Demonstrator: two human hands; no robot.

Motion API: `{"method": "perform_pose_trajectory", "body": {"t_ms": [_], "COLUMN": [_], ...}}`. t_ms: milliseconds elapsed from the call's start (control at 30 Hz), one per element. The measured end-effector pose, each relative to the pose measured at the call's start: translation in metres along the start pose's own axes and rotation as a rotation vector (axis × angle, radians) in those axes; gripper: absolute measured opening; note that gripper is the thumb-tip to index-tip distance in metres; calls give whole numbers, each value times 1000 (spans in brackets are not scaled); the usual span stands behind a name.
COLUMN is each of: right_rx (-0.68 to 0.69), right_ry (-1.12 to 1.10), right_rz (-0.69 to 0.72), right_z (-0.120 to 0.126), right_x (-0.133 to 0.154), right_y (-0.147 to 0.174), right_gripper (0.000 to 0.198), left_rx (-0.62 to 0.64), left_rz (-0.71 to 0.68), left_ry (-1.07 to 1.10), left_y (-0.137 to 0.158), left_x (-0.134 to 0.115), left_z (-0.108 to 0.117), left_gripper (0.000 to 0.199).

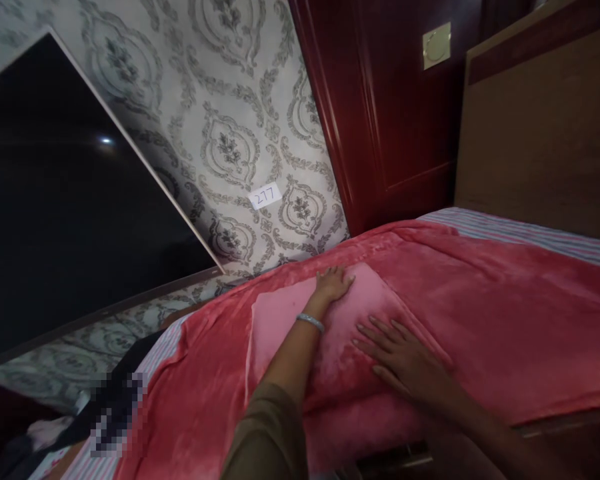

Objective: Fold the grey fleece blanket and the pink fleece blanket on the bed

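Observation:
A pink plush cloth [275, 320], folded into a rough square, lies on a larger red-pink blanket [505, 320]. My left hand [333, 283] rests palm down near the far edge of the folded cloth, fingers spread; a light bangle [310, 323] circles that wrist. Lower and to the right, my right hand [397, 353] lies flat on the cloth's nearer right part, its fingers apart. Neither hand grips anything. The near side of the cloth sinks into shadow, so its lower edge is hard to make out.
A striped sheet [535, 232] shows beyond the blanket. At the left hangs a large dark screen [80, 200] on a patterned wall [230, 147]. A red wooden door panel [395, 113] and a brown board [540, 133] stand behind. A paper marked 277 [265, 195] is on the wall.

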State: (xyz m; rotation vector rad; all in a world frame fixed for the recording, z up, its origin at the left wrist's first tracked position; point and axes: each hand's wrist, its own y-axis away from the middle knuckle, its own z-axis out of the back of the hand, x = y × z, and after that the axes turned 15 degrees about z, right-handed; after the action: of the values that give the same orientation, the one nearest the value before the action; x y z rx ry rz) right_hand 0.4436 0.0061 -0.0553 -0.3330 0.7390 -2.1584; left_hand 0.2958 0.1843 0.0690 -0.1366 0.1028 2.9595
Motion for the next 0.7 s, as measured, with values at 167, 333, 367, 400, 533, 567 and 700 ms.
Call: {"method": "perform_pose_trajectory", "body": {"t_ms": [167,333,367,400,533,567,700], "right_rx": [-3,67,92,105,24,12,109], "right_ry": [-14,-111,-154,-194,-158,-105,-5], "right_rz": [11,-63,-79,-95,-203,-236,-350], "right_z": [-1,4,8,13,34,35,19], "right_x": [-1,-4,-6,-10,-27,-32,-51], "right_y": [3,4,1,-4,-32,-38,-36], "right_gripper": [54,54,55,57,63,65,72], "left_rx": [42,-38,-53,-62,-122,-145,-182], "left_rz": [59,216,233,241,241,250,324], "left_ry": [-115,-141,-135,-128,-83,-75,-40], "left_y": [60,136,151,164,202,207,214], "left_x": [71,129,136,140,145,146,154], "left_z": [18,22,19,16,-3,-8,-29], "left_gripper": [67,67,67,68,69,69,66]}}
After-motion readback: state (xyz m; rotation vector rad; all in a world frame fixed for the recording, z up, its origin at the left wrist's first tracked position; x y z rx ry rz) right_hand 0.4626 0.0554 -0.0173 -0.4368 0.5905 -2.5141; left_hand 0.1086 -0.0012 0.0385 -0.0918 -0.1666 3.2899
